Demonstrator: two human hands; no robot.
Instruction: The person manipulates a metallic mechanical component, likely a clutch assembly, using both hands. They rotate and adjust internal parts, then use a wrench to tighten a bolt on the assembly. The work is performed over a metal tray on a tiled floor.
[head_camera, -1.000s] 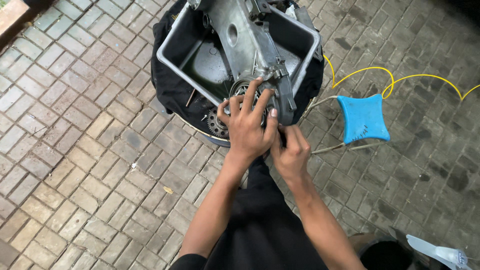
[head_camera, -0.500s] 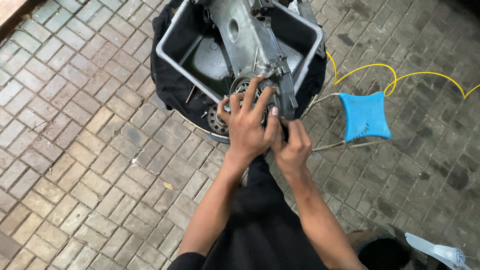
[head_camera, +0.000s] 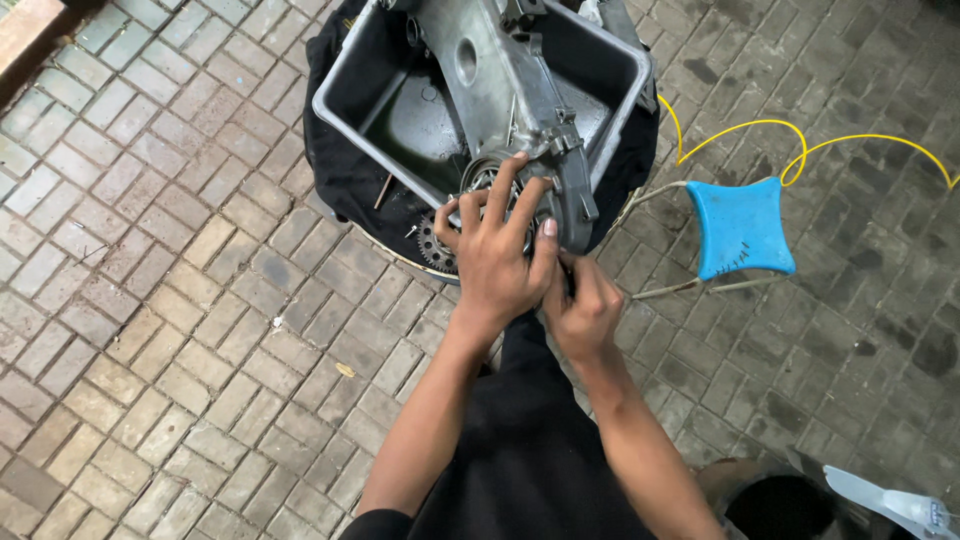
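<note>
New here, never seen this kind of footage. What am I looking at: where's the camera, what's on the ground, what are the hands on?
The picture comes from a camera worn on a person's head, looking down at their own two bare hands over a brick-paved ground.

Ahead sits a grey metal tray resting on a black cloth. A large grey metal engine casing lies across the tray. A toothed sprocket shows at the tray's near edge.

The left hand is spread over the round part at the casing's near end, fingers splayed. The right hand is closed just beside it, at the casing's lower edge; whether it pinches a small part I cannot tell.

To the right stands a blue plastic stool, with a yellow hose looping behind.
</note>
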